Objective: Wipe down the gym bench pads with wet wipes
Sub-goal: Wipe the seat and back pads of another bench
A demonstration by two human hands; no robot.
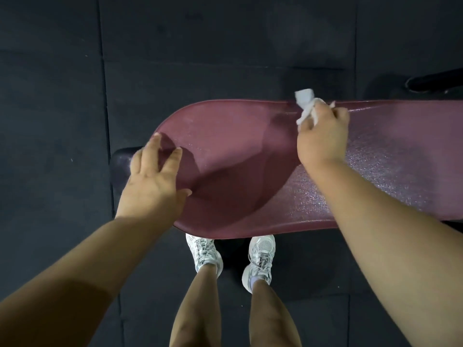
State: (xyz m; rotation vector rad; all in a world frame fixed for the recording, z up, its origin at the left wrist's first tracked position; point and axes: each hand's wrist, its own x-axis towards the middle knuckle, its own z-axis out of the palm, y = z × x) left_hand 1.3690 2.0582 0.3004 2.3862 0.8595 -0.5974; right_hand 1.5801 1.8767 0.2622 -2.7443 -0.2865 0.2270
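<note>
Leaning over the maroon bench pad point(238, 159), we have our right hand point(323, 136) curled round a crumpled white wet wipe point(307, 103) at the pad's far edge. Our left hand point(152, 181) rests with fingers spread and straight on the pad's rounded end, above the dark floor point(50, 96). The wipe looks light, limp and damp, so we judge it best bunched in the fingers with one face pressed flat; dragged loosely, it would probably roll or tear. The pad seems firm under a textured, glistening skin, likely slick where wet, so bracing its end should steady us.
</note>
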